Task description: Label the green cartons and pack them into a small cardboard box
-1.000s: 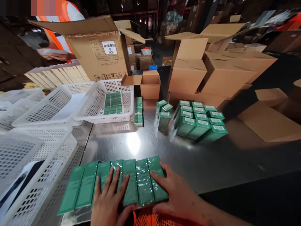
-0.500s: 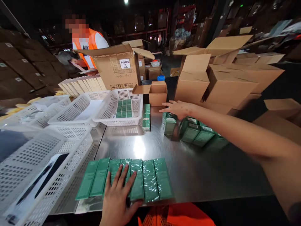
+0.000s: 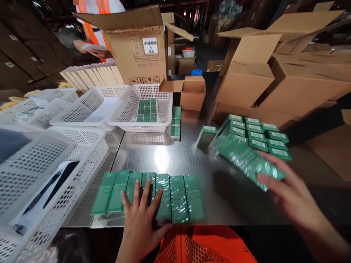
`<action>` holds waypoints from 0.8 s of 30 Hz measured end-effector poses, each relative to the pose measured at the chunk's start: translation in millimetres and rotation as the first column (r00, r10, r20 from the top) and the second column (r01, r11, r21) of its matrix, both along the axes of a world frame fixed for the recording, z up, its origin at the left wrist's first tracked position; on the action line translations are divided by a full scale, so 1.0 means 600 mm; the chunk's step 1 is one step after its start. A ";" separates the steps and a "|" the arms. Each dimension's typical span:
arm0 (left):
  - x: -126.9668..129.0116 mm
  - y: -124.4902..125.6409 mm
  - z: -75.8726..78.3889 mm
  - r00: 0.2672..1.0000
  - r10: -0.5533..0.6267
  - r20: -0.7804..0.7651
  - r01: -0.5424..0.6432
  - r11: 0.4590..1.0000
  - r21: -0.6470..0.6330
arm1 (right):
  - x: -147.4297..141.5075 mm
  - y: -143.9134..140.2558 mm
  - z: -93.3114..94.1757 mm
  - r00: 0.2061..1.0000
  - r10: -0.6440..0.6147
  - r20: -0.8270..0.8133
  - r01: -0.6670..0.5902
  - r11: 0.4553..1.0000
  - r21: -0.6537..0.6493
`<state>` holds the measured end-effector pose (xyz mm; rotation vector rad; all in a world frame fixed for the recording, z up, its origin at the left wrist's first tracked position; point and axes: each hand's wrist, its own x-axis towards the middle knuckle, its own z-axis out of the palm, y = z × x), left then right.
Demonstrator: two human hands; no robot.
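We see a steel desk (image 3: 192, 160) from above. Our left hand (image 3: 142, 215) lies flat, fingers spread, on a row of green boxes (image 3: 153, 195) at the near edge of the desk. These boxes lie side by side, touching, each with its long axis running away from us; several are wrapped in shiny film. Our right hand (image 3: 287, 193) grasps a wrapped pack of green boxes (image 3: 244, 159), blurred, held above the desk on the right. Its long axis slants from the hand at the near right toward the far left. Just behind it stands a block of upright green boxes (image 3: 257, 137) with white labels on top, and one single green box (image 3: 206, 136) stands apart to their left.

Further back, a white basket (image 3: 164, 109) holds more green boxes, and a short stack of green boxes (image 3: 176, 124) rests against its right side. Open cardboard cartons (image 3: 274, 80) crowd the far right. A person in an orange vest (image 3: 94, 29) stands behind a large carton (image 3: 137, 51).
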<state>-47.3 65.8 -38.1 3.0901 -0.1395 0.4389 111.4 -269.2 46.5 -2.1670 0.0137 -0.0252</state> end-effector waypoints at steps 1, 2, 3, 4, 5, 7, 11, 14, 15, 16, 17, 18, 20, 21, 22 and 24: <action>0.003 -0.012 0.007 1.000 -0.008 0.012 0.008 1.000 0.000 | -0.033 -0.004 -0.026 0.994 -0.022 -0.110 0.036 0.991 0.128; 0.008 -0.025 0.012 0.999 -0.044 0.018 0.044 0.999 0.004 | -0.061 -0.003 -0.047 0.972 -0.007 -0.235 0.046 0.986 0.162; 0.014 -0.040 0.016 0.994 -0.105 0.018 0.105 0.994 0.008 | -0.085 0.002 -0.063 0.944 0.016 -0.331 0.041 0.985 0.165; 0.021 -0.056 0.018 0.985 -0.174 0.009 0.174 0.985 0.014 | -0.103 0.010 -0.073 0.908 0.052 -0.416 0.007 0.990 0.140; 0.029 -0.072 0.017 0.970 -0.242 -0.004 0.242 0.970 0.020 | -0.115 0.019 -0.078 0.862 0.111 -0.494 -0.061 0.991 0.116; 0.043 -0.103 0.010 0.938 -0.347 -0.021 0.347 0.937 0.041 | -0.125 0.035 -0.072 0.770 0.255 -0.585 -0.221 0.966 0.131; 0.059 -0.138 -0.014 0.922 -0.388 0.007 0.386 0.919 0.081 | -0.108 0.021 -0.048 0.765 0.297 -0.572 -0.200 0.953 0.226; 0.061 -0.143 -0.025 0.924 -0.381 0.016 0.380 0.923 0.062 | -0.094 -0.022 -0.047 0.811 0.125 -0.571 -0.018 0.982 0.188; 0.061 -0.144 -0.028 0.926 -0.378 0.010 0.377 0.925 0.055 | -0.093 -0.033 -0.051 0.807 0.102 -0.582 -0.036 0.992 0.124; 0.062 -0.145 -0.030 0.928 -0.372 0.007 0.371 0.927 0.048 | -0.093 -0.041 -0.056 0.802 0.101 -0.588 -0.099 0.994 0.036; 0.063 -0.147 -0.031 0.931 -0.365 0.005 0.364 0.930 0.043 | -0.094 -0.043 -0.063 0.800 0.112 -0.590 -0.190 0.979 -0.072; 0.064 -0.149 -0.031 0.934 -0.358 0.004 0.357 0.933 0.040 | -0.097 -0.041 -0.069 0.800 0.126 -0.587 -0.285 0.940 -0.186; 0.063 -0.148 -0.025 0.935 -0.355 -0.001 0.354 0.934 0.046 | -0.103 -0.026 -0.078 0.813 0.134 -0.566 -0.409 0.824 -0.393; 0.060 -0.143 -0.019 0.934 -0.358 -0.003 0.357 0.933 0.051 | -0.105 -0.017 -0.081 0.827 0.117 -0.549 -0.425 0.771 -0.475; 0.054 -0.133 -0.010 0.935 -0.355 0.001 0.354 0.933 0.055 | -0.106 -0.009 -0.081 0.845 0.087 -0.528 -0.414 0.731 -0.542; 0.034 -0.097 0.013 0.955 -0.292 0.049 0.291 0.956 0.027 | -0.104 -0.001 -0.080 0.894 0.055 -0.446 -0.354 0.696 -0.624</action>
